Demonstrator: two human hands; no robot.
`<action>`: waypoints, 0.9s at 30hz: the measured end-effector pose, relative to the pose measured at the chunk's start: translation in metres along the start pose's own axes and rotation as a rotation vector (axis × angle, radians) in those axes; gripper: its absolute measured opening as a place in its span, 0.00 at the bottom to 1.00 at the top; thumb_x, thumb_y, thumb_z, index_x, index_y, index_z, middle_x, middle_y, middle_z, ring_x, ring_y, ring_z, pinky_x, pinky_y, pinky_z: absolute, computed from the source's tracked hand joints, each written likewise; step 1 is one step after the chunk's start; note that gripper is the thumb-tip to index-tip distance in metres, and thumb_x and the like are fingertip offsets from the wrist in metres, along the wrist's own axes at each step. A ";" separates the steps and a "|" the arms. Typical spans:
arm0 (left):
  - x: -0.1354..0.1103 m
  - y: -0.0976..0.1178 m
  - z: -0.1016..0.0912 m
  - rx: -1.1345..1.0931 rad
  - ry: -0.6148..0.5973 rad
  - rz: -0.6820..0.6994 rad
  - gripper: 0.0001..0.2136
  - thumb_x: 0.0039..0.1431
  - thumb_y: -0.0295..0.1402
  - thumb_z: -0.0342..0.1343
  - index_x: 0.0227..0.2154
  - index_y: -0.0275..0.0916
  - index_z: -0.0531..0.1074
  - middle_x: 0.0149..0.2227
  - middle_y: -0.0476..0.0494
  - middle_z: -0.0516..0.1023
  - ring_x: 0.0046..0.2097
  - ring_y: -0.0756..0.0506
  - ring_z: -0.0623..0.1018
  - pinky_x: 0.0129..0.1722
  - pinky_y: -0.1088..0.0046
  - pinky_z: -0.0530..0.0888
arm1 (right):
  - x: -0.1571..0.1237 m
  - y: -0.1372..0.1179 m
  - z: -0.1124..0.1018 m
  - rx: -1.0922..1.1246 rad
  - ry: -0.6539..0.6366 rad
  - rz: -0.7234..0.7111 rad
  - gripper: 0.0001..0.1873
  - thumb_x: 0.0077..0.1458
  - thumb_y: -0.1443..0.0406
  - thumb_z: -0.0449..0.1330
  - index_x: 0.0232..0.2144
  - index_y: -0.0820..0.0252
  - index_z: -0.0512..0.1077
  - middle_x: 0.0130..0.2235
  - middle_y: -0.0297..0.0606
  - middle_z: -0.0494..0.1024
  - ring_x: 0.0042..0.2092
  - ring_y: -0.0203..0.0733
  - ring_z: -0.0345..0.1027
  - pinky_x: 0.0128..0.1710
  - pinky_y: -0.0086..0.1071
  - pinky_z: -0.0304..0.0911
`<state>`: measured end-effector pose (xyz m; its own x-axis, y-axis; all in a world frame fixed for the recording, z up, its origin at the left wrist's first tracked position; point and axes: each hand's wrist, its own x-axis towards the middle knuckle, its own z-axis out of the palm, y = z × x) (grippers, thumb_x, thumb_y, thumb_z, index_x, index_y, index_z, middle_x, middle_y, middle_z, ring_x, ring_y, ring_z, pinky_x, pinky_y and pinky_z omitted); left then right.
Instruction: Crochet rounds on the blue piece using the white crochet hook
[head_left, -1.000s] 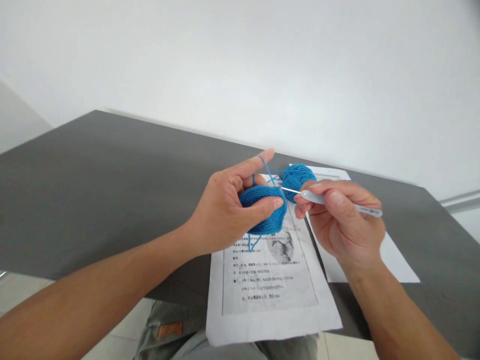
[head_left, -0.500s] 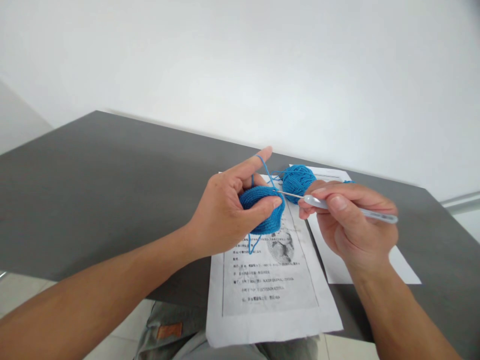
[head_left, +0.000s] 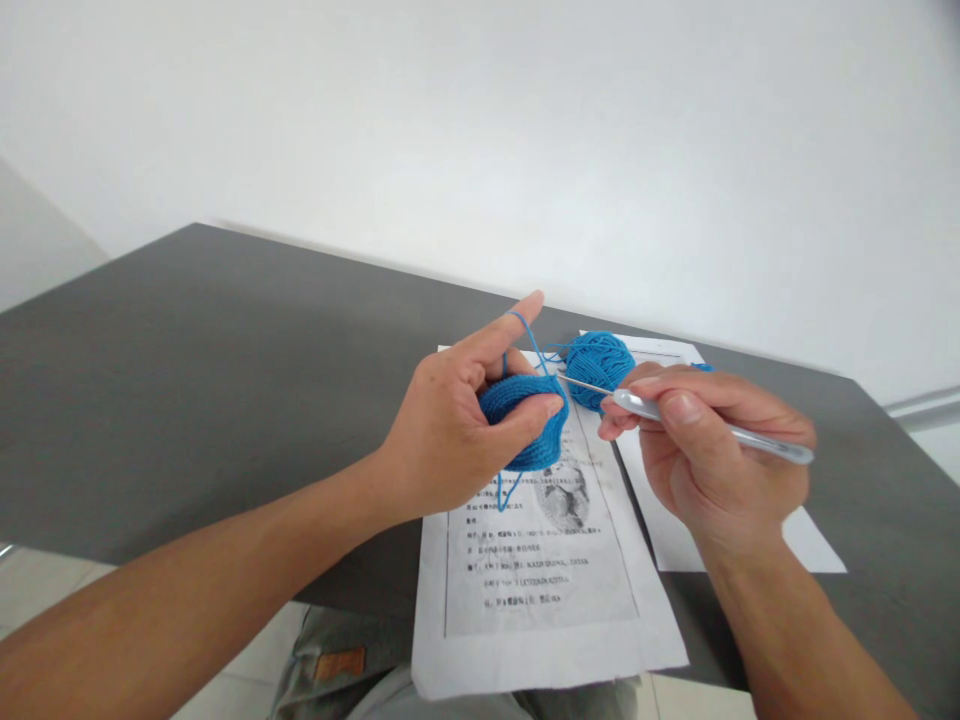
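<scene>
My left hand pinches a round, cupped piece of blue crochet work between thumb and fingers. Its index finger points up, with blue yarn looped over it and running down to the edge of the work. In my right hand is a crochet hook with a pale grey handle, held like a pen. The thin metal shaft reaches left to the top edge of the crochet work; the very tip is too small to make out. A loose yarn tail hangs below the work.
A ball of blue yarn rests behind the hands. Beneath them lies a printed sheet with text and a picture, overhanging the table's front edge. Another white sheet is at the right on the dark grey table. A white wall stands behind.
My right hand and the crochet hook have shifted slightly right, drawing the hook's tip back at the work's edge. My left hand has hardly moved.
</scene>
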<state>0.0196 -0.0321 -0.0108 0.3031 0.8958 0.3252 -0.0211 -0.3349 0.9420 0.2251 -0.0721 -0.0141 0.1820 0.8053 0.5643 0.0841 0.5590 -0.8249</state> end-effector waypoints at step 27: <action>0.000 -0.001 0.001 0.044 0.010 0.052 0.34 0.60 0.28 0.66 0.70 0.37 0.70 0.31 0.52 0.79 0.30 0.52 0.73 0.32 0.77 0.73 | -0.003 0.002 0.002 0.068 -0.026 0.031 0.07 0.59 0.57 0.75 0.36 0.52 0.88 0.31 0.37 0.87 0.28 0.43 0.81 0.25 0.37 0.77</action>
<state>0.0207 -0.0323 -0.0115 0.2935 0.8794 0.3748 0.0055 -0.3936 0.9193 0.2226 -0.0726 -0.0172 0.1576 0.8271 0.5395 0.0117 0.5448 -0.8385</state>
